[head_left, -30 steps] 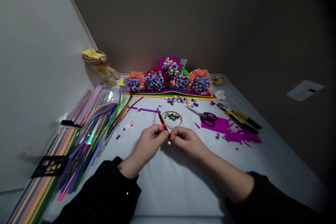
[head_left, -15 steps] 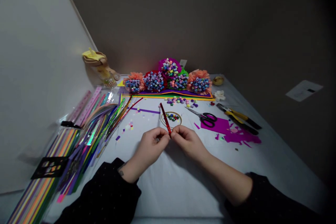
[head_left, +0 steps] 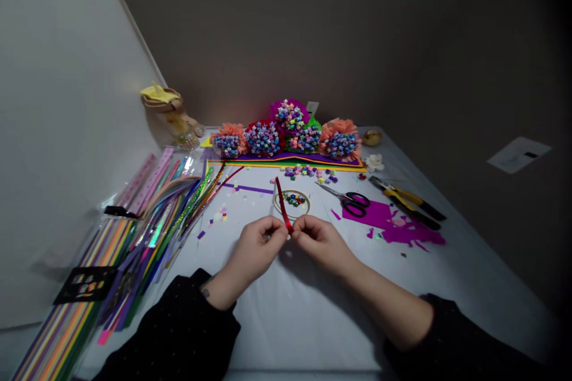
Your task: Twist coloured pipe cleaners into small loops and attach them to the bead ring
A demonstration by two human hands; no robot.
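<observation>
A shiny red paper strip (head_left: 283, 205) stands up from between my fingertips, its free end pointing away from me. My left hand (head_left: 263, 244) pinches its lower end from the left, thumb against forefinger. From the other side my right hand (head_left: 319, 244) pinches the same end; the fingertips of both hands nearly touch, and the strip's held end is mostly hidden there. Just beyond the hands, a thin round hoop (head_left: 309, 205) lies on the table with small shiny folded stars (head_left: 295, 199) inside it. Farther back is a loose group of pastel stars (head_left: 308, 173).
Scissors (head_left: 353, 202) and yellow-handled pliers (head_left: 404, 201) lie to the right, by magenta paper (head_left: 366, 212) and scraps. Bundles of coloured strips (head_left: 84, 250) fill the left side. Star bouquets (head_left: 263, 138) line the back, near a foot-shaped pot (head_left: 174, 119).
The red strip's free end has shifted slightly right and the strip now curves a little. Both hands stay nearly in place, still pinching its lower end.
</observation>
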